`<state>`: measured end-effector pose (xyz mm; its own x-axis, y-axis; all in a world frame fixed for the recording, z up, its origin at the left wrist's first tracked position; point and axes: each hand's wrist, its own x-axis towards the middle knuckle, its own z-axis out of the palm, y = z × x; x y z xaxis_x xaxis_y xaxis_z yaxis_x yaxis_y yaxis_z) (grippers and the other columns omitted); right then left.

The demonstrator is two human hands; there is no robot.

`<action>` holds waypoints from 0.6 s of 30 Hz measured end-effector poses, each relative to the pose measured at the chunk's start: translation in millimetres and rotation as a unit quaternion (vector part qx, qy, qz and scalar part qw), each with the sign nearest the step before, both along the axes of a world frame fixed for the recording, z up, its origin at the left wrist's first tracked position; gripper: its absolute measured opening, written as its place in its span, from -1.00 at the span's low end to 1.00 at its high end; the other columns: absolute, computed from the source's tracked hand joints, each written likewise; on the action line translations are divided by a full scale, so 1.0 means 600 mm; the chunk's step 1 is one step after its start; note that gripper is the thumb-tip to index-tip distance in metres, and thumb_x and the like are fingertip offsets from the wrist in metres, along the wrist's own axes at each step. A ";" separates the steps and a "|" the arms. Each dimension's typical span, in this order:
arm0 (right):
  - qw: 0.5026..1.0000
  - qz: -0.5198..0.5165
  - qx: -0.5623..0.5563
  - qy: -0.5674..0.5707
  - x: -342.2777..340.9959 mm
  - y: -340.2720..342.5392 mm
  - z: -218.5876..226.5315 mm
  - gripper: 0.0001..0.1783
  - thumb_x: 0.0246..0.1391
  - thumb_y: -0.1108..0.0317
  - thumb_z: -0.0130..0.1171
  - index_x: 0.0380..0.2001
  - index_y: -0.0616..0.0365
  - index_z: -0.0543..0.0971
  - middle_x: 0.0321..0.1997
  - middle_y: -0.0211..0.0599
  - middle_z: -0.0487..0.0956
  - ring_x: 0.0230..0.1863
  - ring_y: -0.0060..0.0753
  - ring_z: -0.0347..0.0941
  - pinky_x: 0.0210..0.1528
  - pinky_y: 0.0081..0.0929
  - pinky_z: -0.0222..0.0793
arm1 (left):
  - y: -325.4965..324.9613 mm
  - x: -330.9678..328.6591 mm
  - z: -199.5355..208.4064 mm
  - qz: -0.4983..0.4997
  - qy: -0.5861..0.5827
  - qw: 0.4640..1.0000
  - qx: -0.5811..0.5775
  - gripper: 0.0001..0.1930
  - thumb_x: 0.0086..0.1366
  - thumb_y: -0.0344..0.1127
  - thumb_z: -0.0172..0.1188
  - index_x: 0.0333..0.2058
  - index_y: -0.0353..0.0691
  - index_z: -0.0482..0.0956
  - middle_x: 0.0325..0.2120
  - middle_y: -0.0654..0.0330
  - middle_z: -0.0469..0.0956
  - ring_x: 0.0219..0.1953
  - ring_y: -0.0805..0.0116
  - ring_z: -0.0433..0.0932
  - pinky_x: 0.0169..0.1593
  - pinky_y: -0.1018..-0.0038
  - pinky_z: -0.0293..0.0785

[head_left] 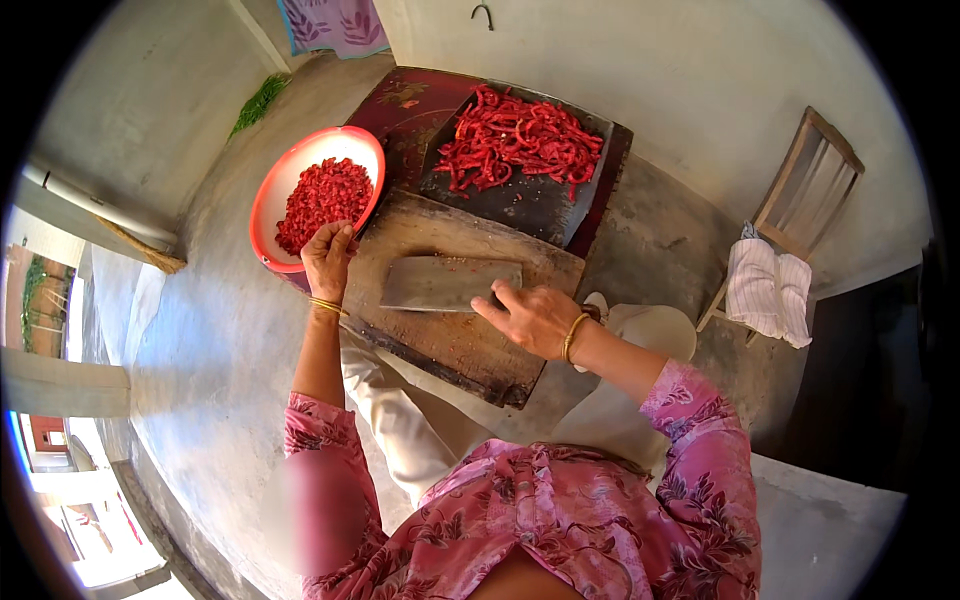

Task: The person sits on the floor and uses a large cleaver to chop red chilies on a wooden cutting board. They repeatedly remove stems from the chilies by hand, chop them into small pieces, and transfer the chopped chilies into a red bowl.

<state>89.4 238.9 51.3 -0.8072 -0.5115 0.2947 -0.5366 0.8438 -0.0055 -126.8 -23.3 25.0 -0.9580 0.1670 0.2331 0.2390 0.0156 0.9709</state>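
Flat on a worn wooden chopping board [450,345] lies a broad cleaver [440,284]. My right hand [535,318] is closed at the blade's right end, thumb and forefinger on the metal; the palm hides the handle. My left hand [328,258] is at the near rim of a red-rimmed white basin [262,215], its fingers drawn together; whether anything is in them is hidden. Chopped red chilies [328,200] are heaped in the basin. Beyond the board, a dark metal tray [545,215] holds a pile of whole red chilies [520,140]. Small bits and seeds dot the board.
A dark red painted table [395,100] carries the tray, basin and board. To the right stands a wooden chair [790,195] with a striped cloth [765,285] over it. Green stalks [260,103] lie by the left wall. My knees are close to the board's near edge.
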 end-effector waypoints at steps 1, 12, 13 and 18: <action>1.000 0.001 0.004 -0.005 0.009 0.003 -0.014 -0.53 -0.06 0.32 0.03 0.00 0.07 0.41 -0.21 -0.06 0.39 -0.56 -0.39 0.50 -0.50 -0.46 0.48 | 0.009 0.006 -0.001 -0.020 0.005 1.000 -0.015 -0.87 0.24 -0.40 0.14 -0.30 -0.34 0.59 -0.63 0.31 0.50 -0.60 0.60 0.43 -0.51 0.68 0.34; 0.998 -0.012 -0.068 -0.001 0.032 -0.003 -0.051 -0.75 -0.05 0.33 0.03 -0.24 0.12 0.39 -0.17 -0.05 0.39 -0.45 -0.32 0.51 -0.40 -0.46 0.45 | 0.142 0.050 0.028 -0.138 0.087 0.965 -0.206 -0.92 0.17 -0.46 0.17 -0.37 -0.34 0.59 -0.64 0.29 0.50 -0.60 0.60 0.42 -0.49 0.63 0.35; 0.997 -0.021 -0.069 -0.006 0.033 -0.004 -0.048 -0.75 -0.05 0.33 0.03 -0.25 0.12 0.40 -0.17 -0.07 0.39 -0.42 -0.32 0.50 -0.38 -0.45 0.45 | 0.155 0.042 0.020 -0.148 0.106 0.957 -0.225 -0.92 0.16 -0.47 0.17 -0.37 -0.34 0.59 -0.63 0.26 0.51 -0.59 0.59 0.44 -0.47 0.62 0.37; 0.994 -0.046 -0.094 -0.008 0.038 -0.002 -0.053 -0.74 -0.10 0.34 0.08 -0.26 0.08 0.41 -0.15 -0.17 0.39 -0.33 -0.32 0.44 -0.29 -0.44 0.41 | 0.233 0.016 0.008 -0.237 0.124 0.932 -0.244 -0.87 0.11 -0.51 0.19 -0.31 -0.34 0.58 -0.56 0.17 0.56 -0.53 0.50 0.51 -0.41 0.56 0.42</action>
